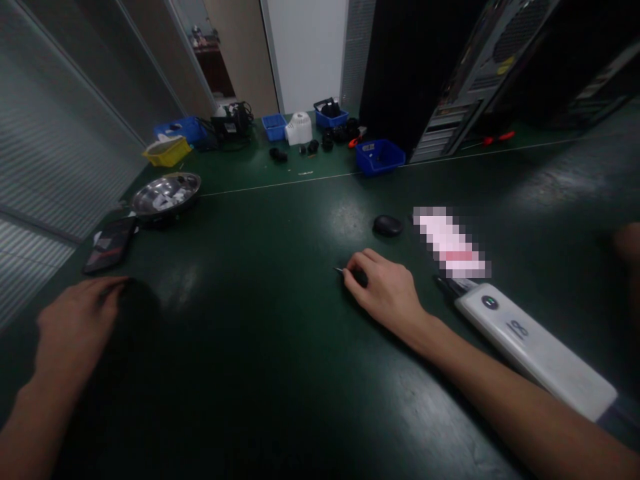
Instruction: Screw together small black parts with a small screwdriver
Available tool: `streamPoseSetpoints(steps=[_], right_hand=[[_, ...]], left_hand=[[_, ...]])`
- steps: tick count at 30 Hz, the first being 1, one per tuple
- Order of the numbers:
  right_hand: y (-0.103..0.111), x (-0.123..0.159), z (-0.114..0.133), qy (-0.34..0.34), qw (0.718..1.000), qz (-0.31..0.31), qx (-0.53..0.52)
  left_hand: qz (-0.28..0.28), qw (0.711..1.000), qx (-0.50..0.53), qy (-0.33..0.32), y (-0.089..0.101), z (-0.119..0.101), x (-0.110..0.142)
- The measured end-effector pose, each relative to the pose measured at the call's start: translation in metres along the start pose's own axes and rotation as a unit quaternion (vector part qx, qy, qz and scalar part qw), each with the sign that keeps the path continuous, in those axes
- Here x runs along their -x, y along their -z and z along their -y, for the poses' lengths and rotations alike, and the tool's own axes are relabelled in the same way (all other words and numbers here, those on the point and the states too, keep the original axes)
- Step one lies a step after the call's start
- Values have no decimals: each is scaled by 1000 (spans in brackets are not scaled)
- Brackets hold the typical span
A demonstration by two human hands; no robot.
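Note:
My right hand (383, 283) rests on the dark green table near the middle, fingers curled and pinched. It holds a small black tool (359, 277) with a thin metal tip pointing left; its exact kind is unclear. My left hand (80, 317) lies at the left side of the table, thumb and forefinger apart, with a dark patch between them that may be shadow. Just beyond it is a dark flat device (111, 245). Behind my right hand sits a black computer mouse (388, 225). A white power bank (535, 347) marked 18 lies beside my right forearm.
A metal bowl (167, 197) with white pieces stands at the back left, near a yellow tray (167, 153). Blue bins (380, 157), a white housing (299, 128) and small black parts line the back. A pixelated pink-white patch covers something right. Another person's hand (627, 240) shows at the right edge.

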State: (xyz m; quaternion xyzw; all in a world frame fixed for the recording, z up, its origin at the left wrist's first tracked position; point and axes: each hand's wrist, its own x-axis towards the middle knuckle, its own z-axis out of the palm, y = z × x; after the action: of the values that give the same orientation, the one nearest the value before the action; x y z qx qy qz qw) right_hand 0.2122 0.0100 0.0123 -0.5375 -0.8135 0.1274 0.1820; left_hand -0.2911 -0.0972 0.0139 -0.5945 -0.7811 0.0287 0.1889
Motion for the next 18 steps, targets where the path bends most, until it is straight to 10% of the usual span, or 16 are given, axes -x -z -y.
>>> streamPoseSetpoints(steps=[18], right_hand=[[-3, 1, -2, 9, 1000, -13, 5]], left_hand=[[6, 1000, -4, 22, -2, 0, -3]])
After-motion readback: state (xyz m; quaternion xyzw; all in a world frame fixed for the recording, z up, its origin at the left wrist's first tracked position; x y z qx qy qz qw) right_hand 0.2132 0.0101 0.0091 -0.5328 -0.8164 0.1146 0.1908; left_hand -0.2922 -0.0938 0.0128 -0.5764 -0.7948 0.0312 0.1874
